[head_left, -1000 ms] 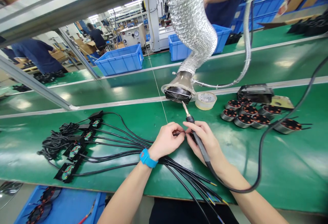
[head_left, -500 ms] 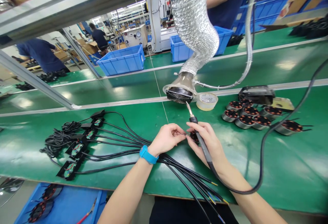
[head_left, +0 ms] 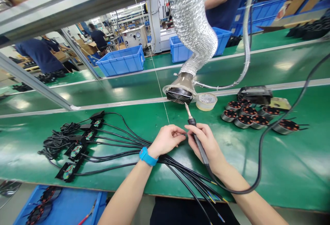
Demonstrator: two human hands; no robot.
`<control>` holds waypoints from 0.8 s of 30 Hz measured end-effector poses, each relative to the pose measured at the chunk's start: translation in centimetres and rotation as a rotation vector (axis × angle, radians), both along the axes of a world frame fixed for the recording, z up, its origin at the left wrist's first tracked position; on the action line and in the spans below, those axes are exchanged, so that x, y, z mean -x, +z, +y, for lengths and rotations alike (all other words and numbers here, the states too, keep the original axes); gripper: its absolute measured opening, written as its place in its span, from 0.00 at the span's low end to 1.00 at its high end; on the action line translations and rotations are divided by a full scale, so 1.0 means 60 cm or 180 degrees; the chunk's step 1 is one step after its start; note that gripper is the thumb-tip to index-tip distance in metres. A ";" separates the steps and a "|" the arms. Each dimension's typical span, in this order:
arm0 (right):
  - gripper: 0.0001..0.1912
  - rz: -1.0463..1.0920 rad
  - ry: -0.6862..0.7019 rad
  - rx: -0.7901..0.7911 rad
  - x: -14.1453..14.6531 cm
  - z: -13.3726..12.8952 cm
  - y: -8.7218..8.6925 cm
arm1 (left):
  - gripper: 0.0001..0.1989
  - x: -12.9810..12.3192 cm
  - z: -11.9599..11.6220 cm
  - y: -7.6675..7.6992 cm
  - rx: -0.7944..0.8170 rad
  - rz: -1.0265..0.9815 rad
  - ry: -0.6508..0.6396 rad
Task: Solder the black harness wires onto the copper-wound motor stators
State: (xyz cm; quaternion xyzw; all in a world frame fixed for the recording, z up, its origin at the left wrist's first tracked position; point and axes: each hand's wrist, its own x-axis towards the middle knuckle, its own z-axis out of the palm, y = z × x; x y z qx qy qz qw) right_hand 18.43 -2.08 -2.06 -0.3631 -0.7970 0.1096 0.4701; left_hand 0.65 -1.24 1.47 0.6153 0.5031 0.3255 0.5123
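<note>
My left hand (head_left: 168,139), with a blue band on its wrist, pinches a thin piece too small to make out at its fingertips. Close beside it, my right hand (head_left: 205,142) is closed on a soldering iron (head_left: 199,146), whose metal tip points up toward the round fan intake (head_left: 179,94). The right fingertips nearly meet the left ones. Black cables (head_left: 180,168) run under my left wrist from open black housings with green boards (head_left: 76,150) at the left; their bared coloured ends lie near the table's front edge.
Several copper-wound stators (head_left: 243,121) stand at the right, near a tape roll (head_left: 206,101). The iron's black cord (head_left: 261,163) loops around my right forearm. A silver duct (head_left: 192,22) hangs ahead. Blue bins (head_left: 121,62) and people are beyond. A blue tray (head_left: 69,204) sits lower left.
My right hand and the iron have shifted slightly left. The dark wound part that showed between my hands is no longer visible. The view has moved a little.
</note>
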 end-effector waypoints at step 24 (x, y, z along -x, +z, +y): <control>0.21 0.0314 -0.0561 -0.0099 0.005 -0.024 0.006 | 0.12 -0.009 0.009 -0.024 0.0581 -0.0769 0.0087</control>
